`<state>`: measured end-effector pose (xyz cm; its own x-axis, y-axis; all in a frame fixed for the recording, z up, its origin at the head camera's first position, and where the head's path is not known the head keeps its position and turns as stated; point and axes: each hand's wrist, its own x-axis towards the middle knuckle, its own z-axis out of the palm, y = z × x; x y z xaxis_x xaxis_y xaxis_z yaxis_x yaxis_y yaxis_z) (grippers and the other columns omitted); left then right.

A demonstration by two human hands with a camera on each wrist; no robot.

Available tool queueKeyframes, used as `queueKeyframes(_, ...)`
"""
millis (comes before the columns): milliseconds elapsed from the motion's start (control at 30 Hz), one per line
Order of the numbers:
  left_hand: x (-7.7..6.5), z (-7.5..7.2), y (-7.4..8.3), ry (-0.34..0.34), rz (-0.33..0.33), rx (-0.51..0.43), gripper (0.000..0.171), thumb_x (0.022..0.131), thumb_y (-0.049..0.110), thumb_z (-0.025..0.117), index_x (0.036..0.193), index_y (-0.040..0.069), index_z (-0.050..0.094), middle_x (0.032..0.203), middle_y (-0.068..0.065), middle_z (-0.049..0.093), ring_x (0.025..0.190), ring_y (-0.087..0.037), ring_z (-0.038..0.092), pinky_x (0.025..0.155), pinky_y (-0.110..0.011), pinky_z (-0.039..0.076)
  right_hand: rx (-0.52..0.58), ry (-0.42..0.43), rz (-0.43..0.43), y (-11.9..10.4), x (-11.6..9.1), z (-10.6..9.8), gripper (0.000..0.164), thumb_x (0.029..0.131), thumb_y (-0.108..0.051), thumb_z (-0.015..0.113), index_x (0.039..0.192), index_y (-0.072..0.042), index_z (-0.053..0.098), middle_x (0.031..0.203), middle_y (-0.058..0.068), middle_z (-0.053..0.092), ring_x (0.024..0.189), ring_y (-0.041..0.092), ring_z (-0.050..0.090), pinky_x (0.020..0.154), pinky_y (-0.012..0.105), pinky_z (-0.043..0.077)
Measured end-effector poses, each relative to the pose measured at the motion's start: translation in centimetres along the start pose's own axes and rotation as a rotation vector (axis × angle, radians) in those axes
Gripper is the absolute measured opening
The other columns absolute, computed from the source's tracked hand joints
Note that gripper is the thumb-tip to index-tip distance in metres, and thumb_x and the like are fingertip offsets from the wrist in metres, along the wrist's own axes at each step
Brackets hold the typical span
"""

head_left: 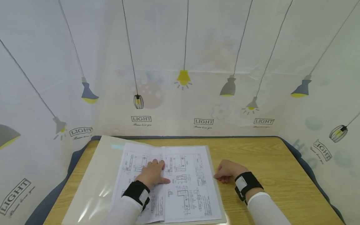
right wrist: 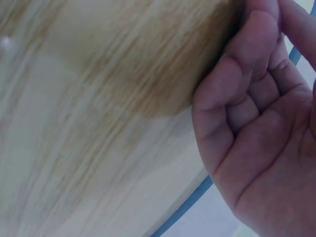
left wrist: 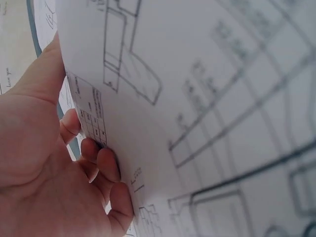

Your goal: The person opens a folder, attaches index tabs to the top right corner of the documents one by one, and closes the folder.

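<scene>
Drawing booklet (head_left: 184, 182) lies spread under one hand, with the other at its edge

From where I stand, the booklet sits on the wooden table (head_left: 253, 148), left of centre, its two printed pages facing up. A pale, glossy cover (head_left: 91, 184) extends from beneath the sheets on the left, and a narrow strip of backing shows along the right side.

The two hands are apart. The left hand (head_left: 152, 173) rests on the left-hand page (head_left: 132, 156) near the fold (head_left: 164, 200), fingers loosely spread, thumb pointing across towards the right-hand page (head_left: 194, 172). It isn't clamped on anything. The right hand (head_left: 229, 170) is beside the booklet's right edge, its fingers curled. I cannot tell whether thumb and forefinger have hold of that edge or merely meet next to it; the right wrist view shows only bare wood and bent fingers.

I'd judge the step in hand to be leafing through the drawings, with the left hand steadying the pages. The next move, as I read it, calls for separating a single sheet at the right edge and lifting it cleanly, while the left hand keeps out of its way.
</scene>
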<state>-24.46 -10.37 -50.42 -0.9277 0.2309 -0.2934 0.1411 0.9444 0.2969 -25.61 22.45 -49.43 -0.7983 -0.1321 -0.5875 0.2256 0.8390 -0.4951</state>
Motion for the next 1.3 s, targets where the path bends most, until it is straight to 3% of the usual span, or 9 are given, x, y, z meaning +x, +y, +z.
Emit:
queueKeyframes(233, 0.4, 0.2, 0.1, 0.004, 0.006, -0.001, 0.057, 0.066, 0.054, 0.077, 0.104, 0.020, 0.053, 0.100, -0.004, 0.049, 0.088, -0.022, 0.045, 0.082, -0.042, 0.043, -0.033, 0.068, -0.047, 0.5, -0.4, 0.3, 0.023, 0.083, -0.019, 0.072, 0.065, -0.006, 0.064, 0.058, 0.002, 0.060, 0.051, 0.012, 0.054, 0.051, 0.022, 0.043)
queueKeyframes(433, 0.7, 0.7, 0.1, 0.013, 0.005, -0.017, 0.058, 0.065, 0.054, 0.078, 0.106, 0.021, 0.054, 0.101, -0.004, 0.049, 0.089, -0.023, 0.045, 0.083, -0.043, 0.043, -0.094, 0.188, -0.099, 0.7, -1.2, 1.3, 0.027, 0.084, -0.022, 0.069, 0.063, -0.009, 0.059, 0.055, -0.001, 0.052, 0.050, 0.012, 0.046, 0.049, 0.023, 0.035)
queueKeyframes(567, 0.8, 0.7, 0.1, 0.020, 0.012, -0.024, 0.059, 0.065, 0.054, 0.079, 0.106, 0.020, 0.053, 0.100, -0.003, 0.049, 0.089, -0.022, 0.046, 0.082, -0.043, 0.043, -0.202, 0.340, -0.162, -0.5, -2.6, 2.4, 0.023, 0.087, -0.019, 0.064, 0.068, -0.010, 0.056, 0.059, -0.001, 0.048, 0.053, 0.014, 0.044, 0.050, 0.026, 0.033)
queueKeyframes(667, 0.5, 0.4, 0.2, 0.019, 0.016, -0.024, 0.059, 0.065, 0.053, 0.078, 0.107, 0.020, 0.053, 0.100, -0.003, 0.049, 0.089, -0.022, 0.046, 0.082, -0.043, 0.043, -0.298, 0.407, -0.235, -2.5, -4.3, 3.5, 0.014, 0.088, -0.019, 0.063, 0.076, -0.012, 0.059, 0.066, -0.002, 0.049, 0.058, 0.013, 0.045, 0.052, 0.026, 0.036)
queueKeyframes(767, 0.2, 0.0, 0.3, 0.019, 0.013, -0.020, 0.058, 0.066, 0.053, 0.079, 0.106, 0.019, 0.053, 0.099, -0.004, 0.049, 0.089, -0.022, 0.046, 0.082, -0.044, 0.043, -0.421, 0.377, -0.387, -4.6, -6.4, 5.1, 0.009, 0.086, -0.024, 0.067, 0.087, -0.016, 0.064, 0.077, -0.005, 0.056, 0.067, 0.011, 0.051, 0.057, 0.027, 0.043)
queueKeyframes(900, -0.1, -0.2, 0.2, 0.021, 0.014, -0.023, 0.057, 0.066, 0.051, 0.079, 0.105, 0.018, 0.053, 0.099, -0.004, 0.049, 0.088, -0.022, 0.046, 0.081, -0.044, 0.043, -0.585, 0.239, -0.638, -6.3, -9.0, 8.2, 0.023, 0.083, -0.038, 0.070, 0.099, -0.021, 0.066, 0.091, -0.010, 0.059, 0.078, 0.004, 0.052, 0.066, 0.024, 0.046)
queueKeyframes(1033, -0.2, -0.4, 0.2, 0.022, 0.016, -0.027, 0.055, 0.067, 0.051, 0.078, 0.104, 0.019, 0.053, 0.098, -0.003, 0.049, 0.087, -0.022, 0.046, 0.079, -0.042, 0.042, -0.723, 0.128, -0.835, -6.6, -10.4, 11.2, 0.034, 0.086, -0.052, 0.059, 0.100, -0.022, 0.066, 0.087, -0.014, 0.055, 0.070, 0.000, 0.044, 0.059, 0.017, 0.039)
queueKeyframes(1133, -0.3, -0.4, 0.2, 0.025, 0.017, -0.027, 0.054, 0.067, 0.051, 0.078, 0.103, 0.019, 0.052, 0.097, -0.003, 0.049, 0.087, -0.022, 0.045, 0.079, -0.042, 0.042, -0.798, 0.114, -0.860, -6.7, -10.8, 12.9, 0.040, 0.088, -0.057, 0.051, 0.092, -0.021, 0.067, 0.078, -0.013, 0.052, 0.063, 0.000, 0.038, 0.052, 0.016, 0.034)
queueKeyframes(1300, -0.5, -0.3, 0.2, 0.030, 0.024, -0.022, 0.055, 0.067, 0.051, 0.078, 0.102, 0.019, 0.053, 0.098, -0.003, 0.049, 0.087, -0.022, 0.046, 0.080, -0.043, 0.043, -0.790, 0.072, -0.723, -6.9, -11.0, 14.2, 0.041, 0.087, -0.057, 0.052, 0.087, -0.019, 0.068, 0.072, -0.011, 0.050, 0.059, 0.002, 0.038, 0.052, 0.018, 0.036)
